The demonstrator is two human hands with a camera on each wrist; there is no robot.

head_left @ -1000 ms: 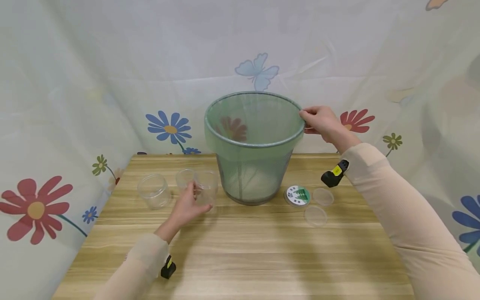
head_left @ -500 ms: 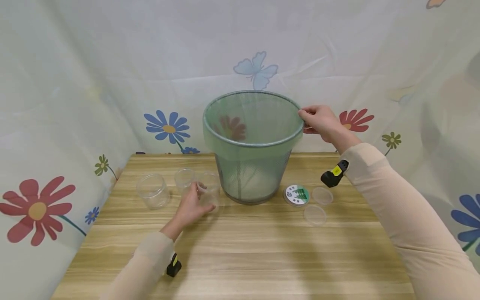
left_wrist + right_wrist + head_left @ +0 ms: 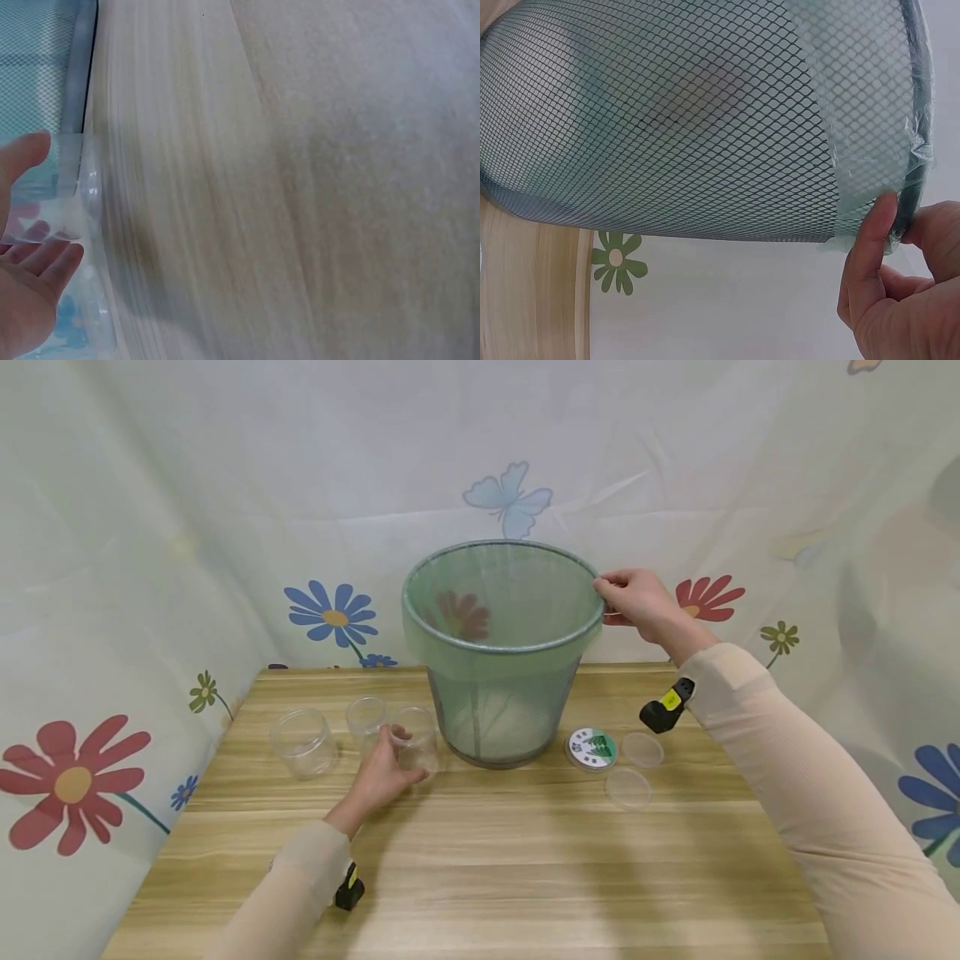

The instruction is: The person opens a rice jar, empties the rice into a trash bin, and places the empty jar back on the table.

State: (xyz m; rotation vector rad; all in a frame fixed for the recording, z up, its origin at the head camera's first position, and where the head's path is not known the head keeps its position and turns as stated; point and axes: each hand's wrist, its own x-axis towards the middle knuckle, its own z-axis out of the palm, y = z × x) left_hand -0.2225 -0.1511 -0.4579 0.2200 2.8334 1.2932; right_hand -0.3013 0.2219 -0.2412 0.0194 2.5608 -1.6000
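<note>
A mesh waste bin (image 3: pixel 517 714) stands at the back of the table, lined with a thin green bag (image 3: pixel 480 662) folded over its rim. My right hand (image 3: pixel 643 606) pinches the rim and bag on the right side; the right wrist view shows thumb and fingers on either side of that edge (image 3: pixel 915 180). To the left of the bin, my left hand (image 3: pixel 381 777) holds a clear jar (image 3: pixel 422 743). Thumb and fingers lie on opposite sides of this jar (image 3: pixel 64 169) in the left wrist view. Two more clear jars, one behind the hand (image 3: pixel 366 717) and one farther left (image 3: pixel 303 747), stand on the table.
Right of the bin lie a round lid with a green and white label (image 3: pixel 591 749) and two translucent lids (image 3: pixel 628 788). The wooden table (image 3: pixel 510 877) ends at a flower-printed curtain (image 3: pixel 360 460) behind and at both sides.
My left hand has moved slightly right, away from the jar behind it, with its thumb and fingers now closer round the jar beside the bin. The right hand stays at the rim.
</note>
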